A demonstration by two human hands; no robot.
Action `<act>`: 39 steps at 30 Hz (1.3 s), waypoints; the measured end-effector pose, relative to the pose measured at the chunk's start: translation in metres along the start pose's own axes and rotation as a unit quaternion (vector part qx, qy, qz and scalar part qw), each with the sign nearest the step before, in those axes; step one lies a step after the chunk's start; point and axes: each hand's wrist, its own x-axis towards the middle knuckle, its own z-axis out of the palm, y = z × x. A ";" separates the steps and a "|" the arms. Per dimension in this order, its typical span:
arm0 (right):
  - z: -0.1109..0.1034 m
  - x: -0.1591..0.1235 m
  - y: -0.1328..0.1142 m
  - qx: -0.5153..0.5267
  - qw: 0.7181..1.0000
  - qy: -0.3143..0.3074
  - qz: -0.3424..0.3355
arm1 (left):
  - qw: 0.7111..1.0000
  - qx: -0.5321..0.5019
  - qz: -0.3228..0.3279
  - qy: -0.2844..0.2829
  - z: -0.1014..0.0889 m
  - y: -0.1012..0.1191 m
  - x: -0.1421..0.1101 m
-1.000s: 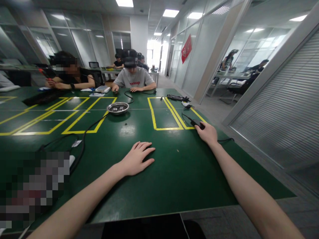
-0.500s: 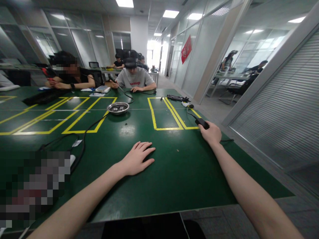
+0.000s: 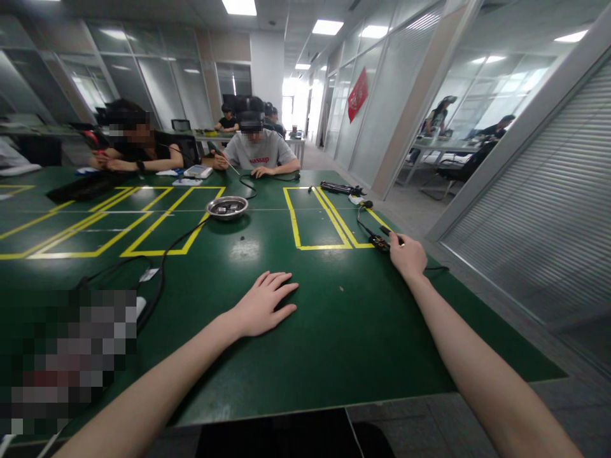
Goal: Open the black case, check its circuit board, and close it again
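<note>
My left hand (image 3: 267, 302) lies flat on the green table (image 3: 324, 350), fingers spread, holding nothing. At the right, my right hand (image 3: 408, 257) pinches a small black cover (image 3: 386, 229), raised at a tilt. Just under and left of it sits a small black corded box (image 3: 379, 242) on the table, its uncovered inside showing small parts too small to name. A black cable (image 3: 361, 222) runs from the box back to a round black piece (image 3: 367, 204). My fingertips partly hide the cover and the right end of the box.
A metal bowl (image 3: 227, 208) with small metal parts stands left of centre. Yellow tape outlines (image 3: 296, 222) mark the table. A folded black tripod-like item (image 3: 341, 188) lies at the back. Several people sit beyond, one holding a thin tool. A pixelated patch covers the lower left.
My right hand has lifted the black cover off the box, exposing its inside, and moved slightly right. My left hand has stayed put.
</note>
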 end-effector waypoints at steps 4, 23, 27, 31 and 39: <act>0.001 0.005 0.009 0.000 1.000 0.008 0.021 | 1.000 0.003 0.002 -0.001 0.000 -0.001 0.000; -0.002 0.002 0.006 0.000 0.996 -0.049 -0.068 | 1.000 -0.005 0.009 0.003 0.002 -0.001 -0.001; -0.005 0.001 0.004 0.039 0.994 -0.041 -0.094 | 1.000 -0.008 0.006 -0.004 0.000 -0.001 -0.001; -0.010 0.003 0.003 0.093 0.989 0.028 -0.112 | 1.000 -0.004 0.005 -0.002 0.000 0.000 -0.001; -0.017 0.006 0.007 0.022 0.998 -0.010 -0.059 | 1.000 -0.004 0.009 -0.001 0.000 0.000 -0.001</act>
